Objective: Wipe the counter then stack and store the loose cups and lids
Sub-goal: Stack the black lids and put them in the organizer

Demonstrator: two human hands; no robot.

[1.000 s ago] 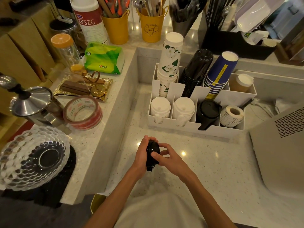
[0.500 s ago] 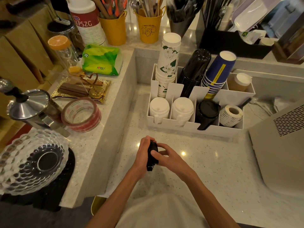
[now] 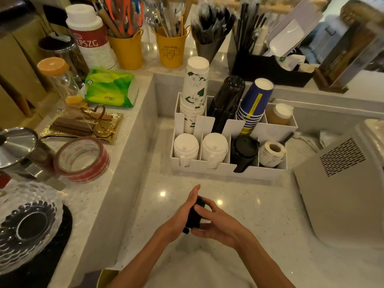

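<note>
A small stack of black lids (image 3: 194, 220) stands on edge between my two hands just above the speckled counter (image 3: 259, 215). My left hand (image 3: 182, 215) presses its left face with the fingers stretched flat, and my right hand (image 3: 214, 223) grips it from the right. Behind them stands a white organizer (image 3: 207, 170). Its back row holds stacks of floral cups (image 3: 195, 88), black cups (image 3: 227, 100) and blue cups (image 3: 254, 102). White lids (image 3: 186, 146), more white lids (image 3: 214, 147) and black lids (image 3: 244, 150) fill its front slots.
A label roll (image 3: 272, 152) lies in the organizer's right front slot. A grey machine (image 3: 342, 179) stands at the right. The raised ledge on the left carries a tape roll (image 3: 82, 159), a gold tray (image 3: 83, 125), a tissue pack (image 3: 111, 87) and a glass dish (image 3: 27, 225).
My left hand's fingers have straightened flat against the black lids, and the stack has sunk deeper between my palms. The camera has tilted a little.
</note>
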